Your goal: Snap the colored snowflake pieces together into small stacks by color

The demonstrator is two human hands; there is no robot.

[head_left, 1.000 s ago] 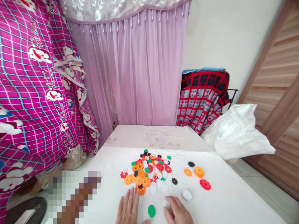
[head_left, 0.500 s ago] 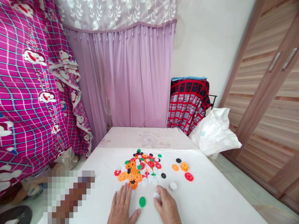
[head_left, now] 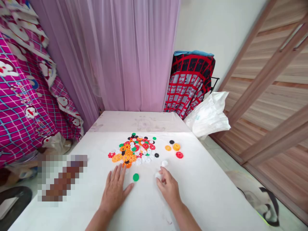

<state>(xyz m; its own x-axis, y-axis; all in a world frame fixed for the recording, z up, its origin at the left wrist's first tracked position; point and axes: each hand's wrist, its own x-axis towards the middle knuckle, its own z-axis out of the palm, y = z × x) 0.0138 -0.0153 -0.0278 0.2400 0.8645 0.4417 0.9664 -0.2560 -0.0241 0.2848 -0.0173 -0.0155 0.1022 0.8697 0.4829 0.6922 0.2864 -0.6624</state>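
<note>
My left hand [head_left: 115, 183] lies flat on the white tablecloth with its fingers apart, fingertips at the near edge of a pile of snowflake discs [head_left: 134, 148]. The pile mixes orange, red, white, green and black notched plastic pieces. Between my hands is a green disc [head_left: 136, 177], touched by neither. My right hand [head_left: 168, 186] has its fingers curled, with thumb and index finger at a white snowflake disc [head_left: 158, 175] that they partly cover. Just beyond those fingertips sits another white piece [head_left: 164, 163].
Right of the pile lie a black disc [head_left: 171, 141], orange discs [head_left: 176, 147] and a red disc [head_left: 179, 155]. A white plastic bag [head_left: 209, 115] stands at the table's right edge. Wooden wardrobe doors [head_left: 269, 70] rise on the right, and a purple curtain [head_left: 130, 57] hangs behind.
The view has tilted down, so the table and discs appear higher and more of my forearms shows. My right hand stays at the white disc; my left hand remains flat.
</note>
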